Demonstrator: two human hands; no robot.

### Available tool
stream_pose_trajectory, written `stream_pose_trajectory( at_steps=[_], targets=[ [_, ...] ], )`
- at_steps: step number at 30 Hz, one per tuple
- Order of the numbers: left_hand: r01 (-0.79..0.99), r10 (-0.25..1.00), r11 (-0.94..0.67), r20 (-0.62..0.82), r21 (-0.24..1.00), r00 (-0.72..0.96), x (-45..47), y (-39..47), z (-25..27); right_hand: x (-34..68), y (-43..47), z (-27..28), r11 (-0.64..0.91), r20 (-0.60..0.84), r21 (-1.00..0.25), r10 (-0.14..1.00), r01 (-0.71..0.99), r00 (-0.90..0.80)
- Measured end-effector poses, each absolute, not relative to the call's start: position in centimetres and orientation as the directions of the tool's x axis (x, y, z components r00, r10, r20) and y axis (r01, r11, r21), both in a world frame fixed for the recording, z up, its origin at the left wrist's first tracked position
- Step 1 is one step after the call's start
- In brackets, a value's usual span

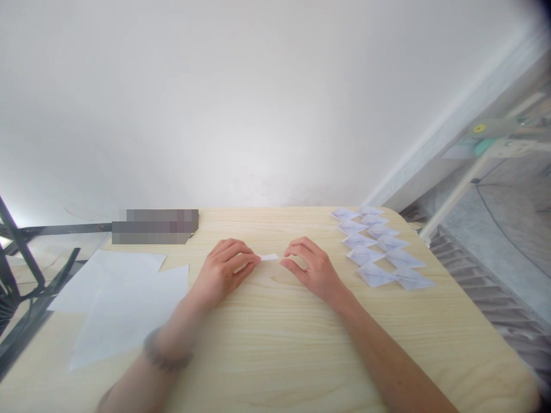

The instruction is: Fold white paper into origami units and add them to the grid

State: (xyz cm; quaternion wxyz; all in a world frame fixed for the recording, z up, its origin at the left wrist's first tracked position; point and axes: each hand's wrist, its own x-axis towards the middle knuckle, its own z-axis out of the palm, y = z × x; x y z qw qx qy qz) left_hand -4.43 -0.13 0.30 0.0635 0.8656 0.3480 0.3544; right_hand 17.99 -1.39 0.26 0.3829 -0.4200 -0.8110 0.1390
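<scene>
A small strip of folded white paper [270, 257] sticks out to the right from the fingertips of my left hand [230, 264], which pinches its left end just above the table. My right hand [312, 267] is a little to the right of the paper, thumb and fingers curved and apart, with nothing between them. A small gap separates its fingertips from the paper's free end. How much of the paper lies behind my left fingers is hidden.
Several folded white paper boats [373, 273] stand in two rows on the right of the wooden table [275, 355]. Loose white sheets [124, 304] overlap at the left. A blurred-out dark item [155, 227] lies at the back left, before the white wall [267, 103].
</scene>
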Motion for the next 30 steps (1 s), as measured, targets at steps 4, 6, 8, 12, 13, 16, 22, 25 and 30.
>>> stream_pose_trajectory(
  at_steps=[4, 6, 8, 12, 13, 16, 22, 25, 30],
  targets=[
    [0.539, 0.643, -0.762, 0.512, 0.358, 0.569, -4.2, -0.3, 0.3, 17.3, -1.5, 0.0, 0.566, 0.427, -0.536, 0.822, 0.626, -0.377],
    [0.539, 0.662, -0.75, 0.443, 0.384, 0.605, -4.1, -0.5, 0.5, 17.0, -1.5, -0.3, 0.554, 0.398, -0.504, 0.83, 0.662, -0.391],
    [0.546, 0.687, -0.725, 0.384, 0.42, 0.617, -4.1, -0.6, 0.6, 17.0, -1.4, -0.5, 0.546, 0.383, -0.475, 0.834, 0.69, -0.397],
    [0.615, 0.763, -0.646, 0.354, 0.452, 0.541, -4.1, -0.6, 0.5, 17.1, -1.4, -0.7, 0.542, 0.375, -0.46, 0.837, 0.704, -0.399],
    [0.64, 0.779, -0.627, 0.35, 0.445, 0.52, -4.1, -0.5, 0.4, 17.1, -1.4, -0.7, 0.541, 0.373, -0.461, 0.837, 0.703, -0.4],
    [0.694, 0.806, -0.592, 0.313, 0.41, 0.502, -4.1, -0.4, -0.2, 17.0, -1.4, -0.6, 0.535, 0.363, -0.467, 0.842, 0.704, -0.398],
    [0.681, 0.806, -0.591, 0.318, 0.431, 0.499, -4.1, -0.3, -0.5, 17.0, -1.4, -0.6, 0.531, 0.38, -0.481, 0.844, 0.698, -0.38],
    [0.655, 0.814, -0.58, 0.334, 0.484, 0.475, -4.0, -0.3, -0.2, 17.0, -1.4, -0.6, 0.535, 0.388, -0.496, 0.841, 0.684, -0.376],
    [0.634, 0.837, -0.546, 0.324, 0.548, 0.441, -4.0, -0.3, -0.2, 17.0, -1.4, -0.6, 0.54, 0.382, -0.521, 0.84, 0.66, -0.386]
  ],
)
